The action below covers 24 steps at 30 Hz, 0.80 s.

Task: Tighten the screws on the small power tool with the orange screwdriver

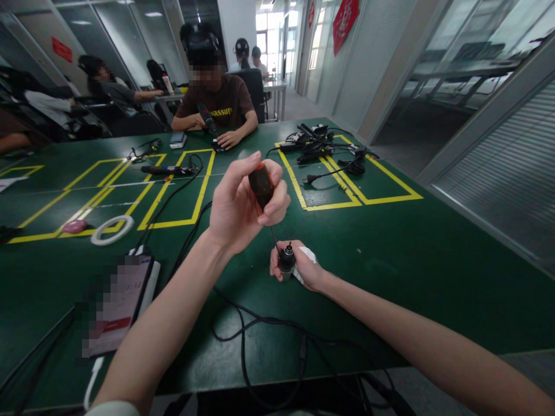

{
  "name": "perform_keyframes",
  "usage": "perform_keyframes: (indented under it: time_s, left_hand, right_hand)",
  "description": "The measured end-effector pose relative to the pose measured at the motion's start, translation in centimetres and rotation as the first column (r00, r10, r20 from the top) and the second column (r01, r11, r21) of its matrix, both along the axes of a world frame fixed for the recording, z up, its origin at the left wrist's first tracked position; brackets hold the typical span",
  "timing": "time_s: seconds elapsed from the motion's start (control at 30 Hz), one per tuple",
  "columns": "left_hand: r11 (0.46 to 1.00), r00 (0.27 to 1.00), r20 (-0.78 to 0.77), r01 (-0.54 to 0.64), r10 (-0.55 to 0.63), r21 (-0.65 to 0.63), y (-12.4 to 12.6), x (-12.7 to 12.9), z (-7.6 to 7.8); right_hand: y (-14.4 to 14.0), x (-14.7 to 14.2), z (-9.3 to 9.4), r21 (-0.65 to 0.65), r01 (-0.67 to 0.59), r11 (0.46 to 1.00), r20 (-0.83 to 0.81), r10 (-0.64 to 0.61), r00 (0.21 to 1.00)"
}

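Where shaft meets plug (286, 258): indistinct.

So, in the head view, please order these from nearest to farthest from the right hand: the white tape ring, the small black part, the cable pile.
1. Small black part: held in the right hand, under the screwdriver tip.
2. White tape ring: far to the left, on a yellow line.
3. Cable pile: far side of the green table, in the right yellow box.

One camera only, worn on my head. It looks forward and down across the green desk (433, 254), close above my hands, with both forearms entering from the bottom edge. The far desk edge and the room beyond fill the upper frame.
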State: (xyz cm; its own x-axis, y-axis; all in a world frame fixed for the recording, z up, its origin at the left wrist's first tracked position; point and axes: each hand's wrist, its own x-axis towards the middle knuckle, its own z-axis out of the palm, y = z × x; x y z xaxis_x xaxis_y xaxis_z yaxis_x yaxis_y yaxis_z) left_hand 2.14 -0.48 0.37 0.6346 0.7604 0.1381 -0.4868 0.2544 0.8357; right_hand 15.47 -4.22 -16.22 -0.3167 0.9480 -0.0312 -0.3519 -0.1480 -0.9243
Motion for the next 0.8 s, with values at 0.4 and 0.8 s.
perform_keyframes:
  time_s: [0.4,0.8]
  left_hand:
    - [1.000,0.999,-0.041,0.001,-0.002,-0.020,0.07,-0.03,0.21]
    - [0.999,0.999,-0.027,0.037,-0.037,0.014,0.03,0.02,0.02]
  right_hand:
    - [0.07,-0.05,0.09,-0.006,0.011,1.000,0.014,-0.011,1.000]
    - [-0.05,-0.02,0.15,-0.010,0.003,1.000,-0.007,-0.003,1.000]
